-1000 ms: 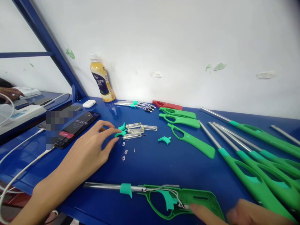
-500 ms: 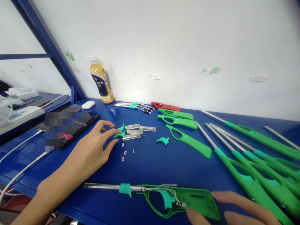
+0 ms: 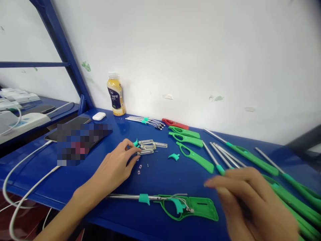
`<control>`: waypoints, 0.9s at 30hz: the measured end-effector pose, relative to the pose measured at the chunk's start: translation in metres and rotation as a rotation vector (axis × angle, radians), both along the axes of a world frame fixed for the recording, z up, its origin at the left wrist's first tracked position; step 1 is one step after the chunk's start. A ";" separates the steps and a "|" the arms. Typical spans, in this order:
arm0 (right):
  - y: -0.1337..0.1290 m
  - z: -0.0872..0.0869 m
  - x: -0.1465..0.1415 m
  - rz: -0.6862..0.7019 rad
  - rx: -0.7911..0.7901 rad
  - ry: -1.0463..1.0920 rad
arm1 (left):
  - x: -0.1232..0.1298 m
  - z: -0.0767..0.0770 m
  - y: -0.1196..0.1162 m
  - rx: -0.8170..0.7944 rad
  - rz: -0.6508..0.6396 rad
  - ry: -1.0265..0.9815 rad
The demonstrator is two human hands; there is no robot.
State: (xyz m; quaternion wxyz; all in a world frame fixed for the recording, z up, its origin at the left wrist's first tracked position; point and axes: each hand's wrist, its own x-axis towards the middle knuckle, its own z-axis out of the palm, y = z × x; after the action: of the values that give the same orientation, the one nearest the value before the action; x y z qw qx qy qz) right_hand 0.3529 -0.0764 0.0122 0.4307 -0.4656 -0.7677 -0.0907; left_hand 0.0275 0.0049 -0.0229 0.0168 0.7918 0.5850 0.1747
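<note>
My left hand (image 3: 120, 160) reaches over the table with thumb and fingertips close around the near end of a clear fuel tube (image 3: 146, 152), beside other clear tubes and teal triggers (image 3: 136, 143). My right hand (image 3: 253, 201), blurred, hangs over the right side with fingers bent; whether it holds anything is unclear. Between the hands, near the front edge, lies an opened green lighter half (image 3: 204, 208) with a metal rod (image 3: 127, 196), a teal collar (image 3: 144, 198), a trigger and white wires. Small pale parts (image 3: 138, 172) lie by my left fingertips.
Green shells (image 3: 195, 159) and a red one (image 3: 175, 124) lie behind. Lighters with long rods (image 3: 253, 159) fill the right. A loose teal trigger (image 3: 174, 156), wired rods (image 3: 147, 121), a yellow bottle (image 3: 116, 97), a white case (image 3: 99, 116) and cabled phones (image 3: 69, 129) stand or lie around.
My left hand has moved from the teal triggers to the nearest clear tube. My right hand has left the open green shell and risen, its fingers now closer together. The view has shifted.
</note>
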 end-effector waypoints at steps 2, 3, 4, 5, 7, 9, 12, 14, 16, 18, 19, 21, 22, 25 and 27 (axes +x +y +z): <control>0.017 0.023 -0.020 0.095 -0.030 -0.047 | 0.004 0.003 0.000 -0.028 0.003 0.023; 0.026 0.033 -0.028 0.116 -0.057 -0.081 | 0.006 0.006 0.000 -0.039 0.005 0.034; 0.033 0.041 -0.034 0.123 -0.069 -0.105 | 0.009 0.009 0.001 -0.050 0.006 0.046; 0.040 0.047 -0.038 0.127 -0.081 -0.129 | 0.011 0.011 0.002 -0.062 0.002 0.059; 0.052 0.056 -0.044 0.137 -0.107 -0.177 | 0.017 0.016 0.006 -0.087 -0.018 0.088; 0.061 0.061 -0.046 0.146 -0.131 -0.214 | 0.022 0.017 0.010 -0.108 -0.040 0.117; 0.068 0.064 -0.046 0.152 -0.162 -0.230 | 0.028 0.016 0.017 -0.124 -0.061 0.140; 0.068 0.063 -0.045 0.153 -0.188 -0.225 | 0.030 0.014 0.020 -0.122 -0.068 0.138; 0.066 0.059 -0.041 0.153 -0.220 -0.223 | 0.029 0.012 0.019 -0.102 -0.073 0.120; 0.062 0.052 -0.038 0.156 -0.259 -0.230 | 0.029 0.009 0.010 -0.072 -0.092 0.084; 0.059 0.048 -0.036 0.158 -0.273 -0.238 | 0.029 0.008 0.003 -0.059 -0.110 0.057; 0.053 0.038 -0.033 0.159 -0.288 -0.283 | 0.032 0.005 -0.017 -0.037 -0.170 -0.014; 0.051 0.032 -0.032 0.170 -0.295 -0.328 | 0.034 0.003 -0.028 -0.035 -0.205 -0.054; 0.047 0.014 -0.033 0.267 -0.343 -0.484 | 0.041 -0.003 -0.058 -0.047 -0.303 -0.179; 0.048 0.003 -0.034 0.342 -0.383 -0.525 | 0.042 -0.006 -0.068 -0.049 -0.297 -0.256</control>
State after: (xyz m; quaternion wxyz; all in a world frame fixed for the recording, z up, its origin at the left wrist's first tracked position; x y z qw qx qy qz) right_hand 0.3188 -0.0289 0.0151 0.1329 -0.3636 -0.9219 0.0116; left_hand 0.0694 -0.0634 -0.0287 0.1360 0.8400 0.4592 0.2551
